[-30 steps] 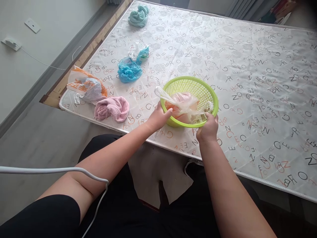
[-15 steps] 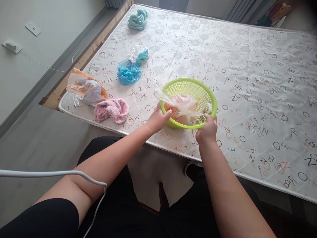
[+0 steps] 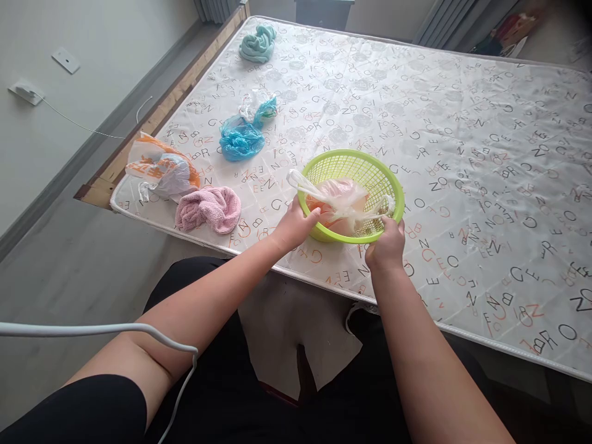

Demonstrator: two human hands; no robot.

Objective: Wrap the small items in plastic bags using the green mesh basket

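A round lime-green plastic basket (image 3: pixel 354 157) with mesh sides is on the mattress, tilted a little toward me. My left hand (image 3: pixel 297 225) grips its left rim, thumb over the edge. On the right rim my right hand (image 3: pixel 387 243) is closed too, its fingers partly hidden behind the basket. Inside lies a thin translucent plastic bag (image 3: pixel 342 196) with pinkish and orange contents that I cannot make out. One white handle of the bag hangs over the rim near my left hand; the other lies by my right thumb.
A pink towel (image 3: pixel 208 209) lies left of the basket, against an orange-and-white plastic bag (image 3: pixel 161 166). Farther back are a blue plastic bag (image 3: pixel 241 140) and a teal cloth (image 3: pixel 258 44). The letter-printed mattress (image 3: pixel 462 203) has a wooden frame edge (image 3: pixel 180 92). A white cable (image 3: pixel 102 330) crosses my left arm.
The whole view has shifted slightly, so things sit a little lower in the picture. Both hands keep their hold on the basket, which has not visibly moved on the mattress.
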